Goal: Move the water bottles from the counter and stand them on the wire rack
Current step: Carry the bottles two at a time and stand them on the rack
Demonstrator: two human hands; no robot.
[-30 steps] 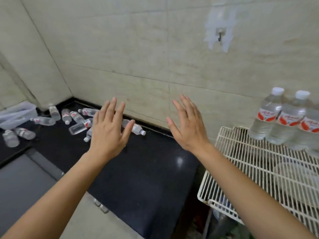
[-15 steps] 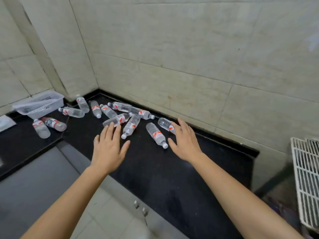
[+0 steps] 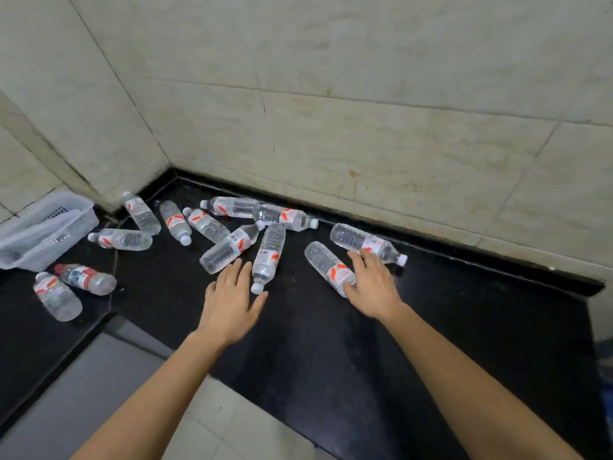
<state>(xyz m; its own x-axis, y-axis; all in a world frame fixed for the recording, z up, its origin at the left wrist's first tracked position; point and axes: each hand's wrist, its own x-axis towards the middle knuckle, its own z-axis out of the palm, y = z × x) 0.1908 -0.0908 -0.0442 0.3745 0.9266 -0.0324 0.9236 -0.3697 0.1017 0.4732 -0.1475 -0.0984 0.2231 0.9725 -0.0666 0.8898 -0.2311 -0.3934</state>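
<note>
Several clear water bottles with red-and-white labels lie on their sides on the black counter [image 3: 464, 327]. My left hand [image 3: 232, 303] hovers open with fingers spread, its fingertips just short of one bottle [image 3: 268, 257] whose white cap points toward me. My right hand [image 3: 373, 287] rests open over the near end of another bottle [image 3: 326, 265], fingers not closed around it. A third bottle [image 3: 365, 242] lies just beyond my right fingers. The wire rack is out of view.
A white plastic basket [image 3: 39, 227] stands at the far left by the wall corner. Two bottles [image 3: 71, 287] lie on the left counter section. Tiled walls back the counter. Grey floor tiles [image 3: 99, 393] lie below its front edge.
The view has swung left and down, away from the wire rack and toward the lying bottles. Both hands have reached forward and lowered to the bottles; the right hand now touches one.
</note>
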